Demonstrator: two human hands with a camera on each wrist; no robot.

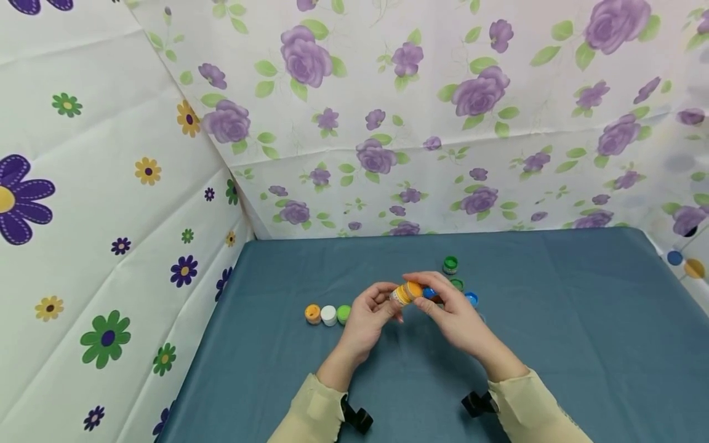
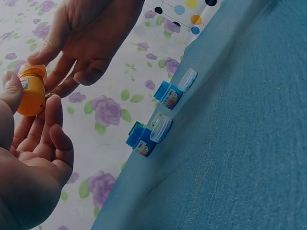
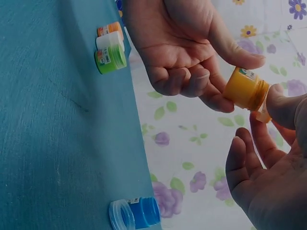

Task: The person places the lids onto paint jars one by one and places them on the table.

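From where I stand, the fingers of the left hand (image 1: 365,317) are bent in around a small yellow jar (image 3: 241,89), thumb on one side and fingertips on the other, the gap between them no wider than the jar. The fingers of the right hand (image 1: 456,314) pinch its translucent cap (image 3: 263,115) at the mouth, where the screw thread shows; whether cap and mouth touch, I can't tell. The yellow jar is held up over the middle of the desk (image 1: 399,387), tilted, with its mouth toward the right. Just left of the left hand stands a tight row on the blue cloth: an orange jar (image 1: 312,314), a white jar (image 1: 329,315) and a light-green jar (image 1: 343,314). Beyond the right hand, farther off, sits a dark-green jar (image 1: 450,265). One blue jar (image 1: 429,293) peeps out by the right fingers, partly covered by them, and a second blue jar (image 1: 471,299) stands just right of that hand. A clear lid (image 2: 187,79) rests on edge beside one of these, another clear lid (image 2: 161,128) beside the other. Pale sleeves (image 1: 312,409) reach in from the near side, and a sheet with purple roses (image 1: 332,141) hangs behind the far edge.
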